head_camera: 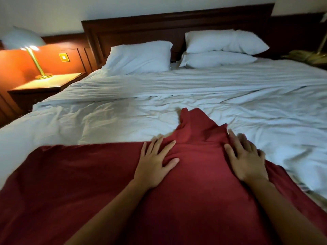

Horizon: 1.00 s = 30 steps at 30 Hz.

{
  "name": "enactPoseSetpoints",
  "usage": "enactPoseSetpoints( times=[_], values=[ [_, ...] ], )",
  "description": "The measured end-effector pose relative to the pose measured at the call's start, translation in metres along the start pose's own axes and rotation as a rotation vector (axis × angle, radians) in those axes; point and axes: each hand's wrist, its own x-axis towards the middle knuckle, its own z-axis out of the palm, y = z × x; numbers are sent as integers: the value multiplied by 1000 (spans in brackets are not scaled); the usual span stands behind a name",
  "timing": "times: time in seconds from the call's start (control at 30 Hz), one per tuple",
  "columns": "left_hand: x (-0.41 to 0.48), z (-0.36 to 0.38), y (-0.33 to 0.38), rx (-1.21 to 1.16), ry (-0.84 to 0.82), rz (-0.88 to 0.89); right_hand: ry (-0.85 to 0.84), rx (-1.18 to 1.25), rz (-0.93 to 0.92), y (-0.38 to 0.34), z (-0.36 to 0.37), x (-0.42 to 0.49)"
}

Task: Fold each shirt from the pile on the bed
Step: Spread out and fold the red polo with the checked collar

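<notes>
Both palms down on a red shirt (99, 183) at the near end of the bed (230, 96), nothing gripped.

Head view: the left hand (155, 161) lies flat on the fabric, fingers spread and straight. The right hand (246, 160) is flat too and a bit blurry, sitting on the shirt's right edge. A bunched-up bit of red pokes out between them toward the pillows (141, 57). White sheets are pretty rumpled, and a lit lamp (26, 45) stands on the nightstand (44, 85) off to the left.
</notes>
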Motion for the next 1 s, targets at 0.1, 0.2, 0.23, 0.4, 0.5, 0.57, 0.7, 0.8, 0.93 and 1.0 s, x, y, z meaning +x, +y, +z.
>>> enactPoseSetpoints(
  times=[0.1, 0.2, 0.23, 0.4, 0.5, 0.57, 0.7, 0.8, 0.93, 1.0],
  values=[
    [33, 17, 31, -50, 47, 76, 184, 65, 0, 10, 1, 9],
    [66, 15, 36, -93, 4, -110, 211, 136, -59, 12, 3, 13],
    [83, 16, 35, -130, -37, -202, 222, 141, -43, 14, 3, 14],
    [156, 8, 40, -735, -189, -456, 386, 159, 170, 37, -9, 18],
    [176, 4, 45, -740, -286, -536, 492, 54, 147, 33, -8, 17],
    [189, 4, 41, -793, -297, -578, 423, 61, 72, 19, -7, 16],
    [202, 3, 29, -919, -225, -582, 18, 83, -285, -5, -2, 11],
    [205, -4, 26, -965, -226, -481, -178, -31, -279, -12, 5, 6],
    [211, -4, 16, -385, -83, -403, -189, -113, -102, -13, 7, 4],
    [209, -2, 16, 91, -30, -331, -161, -109, -51, -12, 8, 5]
  ],
)
